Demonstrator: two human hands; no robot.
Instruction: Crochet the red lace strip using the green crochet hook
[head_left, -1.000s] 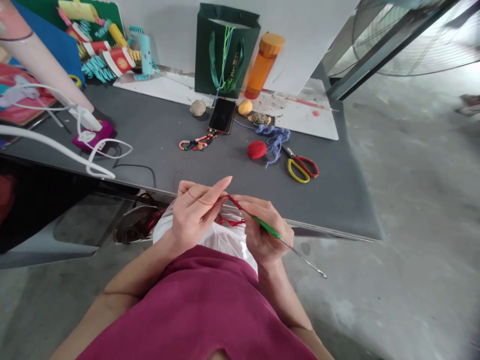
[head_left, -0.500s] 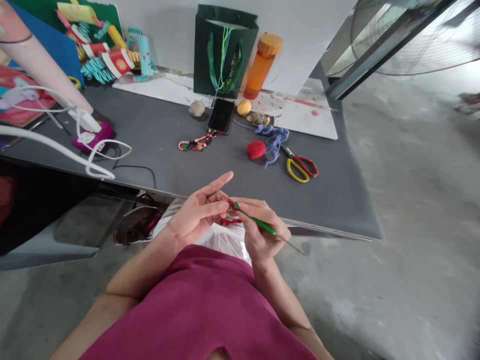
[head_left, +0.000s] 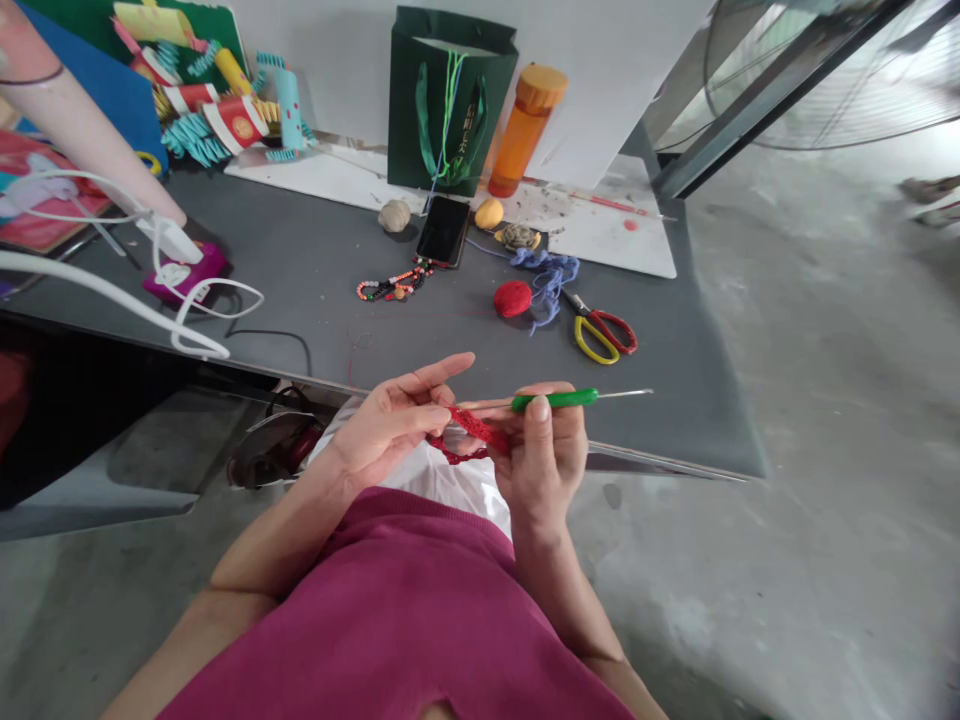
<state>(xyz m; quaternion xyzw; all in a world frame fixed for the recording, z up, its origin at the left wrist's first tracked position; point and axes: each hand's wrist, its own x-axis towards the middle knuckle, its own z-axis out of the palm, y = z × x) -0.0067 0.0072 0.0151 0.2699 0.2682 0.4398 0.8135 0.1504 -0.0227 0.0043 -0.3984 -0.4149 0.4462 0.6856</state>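
Observation:
My left hand [head_left: 397, 420] pinches one end of a narrow red crochet piece [head_left: 480, 430] between thumb and fingers, its index finger stretched out. In my right hand [head_left: 546, 445] lies a crochet hook [head_left: 556, 399] with a green handle and a thin metal tip at each end. One tip reaches left to the red work, and the other sticks out to the right. The lower fingers of my right hand touch the red piece, which bends into a loop between both hands. On the desk beyond sits a red yarn ball [head_left: 512, 298].
Scissors [head_left: 598, 335] and blue yarn [head_left: 551, 280] lie right of the red ball. Behind are a phone [head_left: 443, 232] with a beaded strap, a green paper bag [head_left: 450, 100] and an orange bottle [head_left: 527, 130]. White cables [head_left: 112, 275] cross the desk's left side.
The hook has swung from slanting down to the right to nearly level. My right hand has turned and moved slightly right, and more of the red piece shows between the hands.

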